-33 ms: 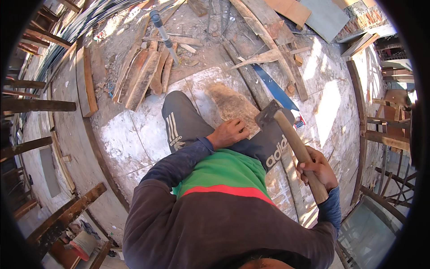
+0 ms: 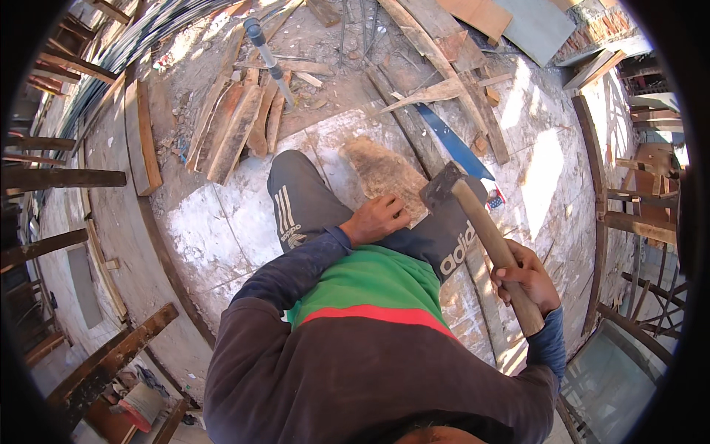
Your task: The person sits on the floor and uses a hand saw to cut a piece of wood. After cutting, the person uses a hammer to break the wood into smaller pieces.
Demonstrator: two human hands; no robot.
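Note:
My right hand [image 2: 526,277] is wrapped round the wooden handle of a hammer [image 2: 492,229]. Its dark metal head [image 2: 441,185] points up and to the left, over my right knee. Between my thighs, my left hand [image 2: 377,220] is closed with its fingers curled together; whatever they may hold is hidden. Just beyond the left hand lies a rough brown wooden board [image 2: 384,174]. A handsaw with a blue blade [image 2: 452,140] rests on the floor past the hammer head, its coloured handle [image 2: 498,196] partly behind my knee.
Split timber pieces [image 2: 237,126] lie ahead on the left, beside a grey pipe [image 2: 268,55] standing upright. Long planks [image 2: 444,59] cross the floor ahead on the right. Wooden beams [image 2: 111,351] jut in at the left, and a bundle of rods [image 2: 148,48] lies far left.

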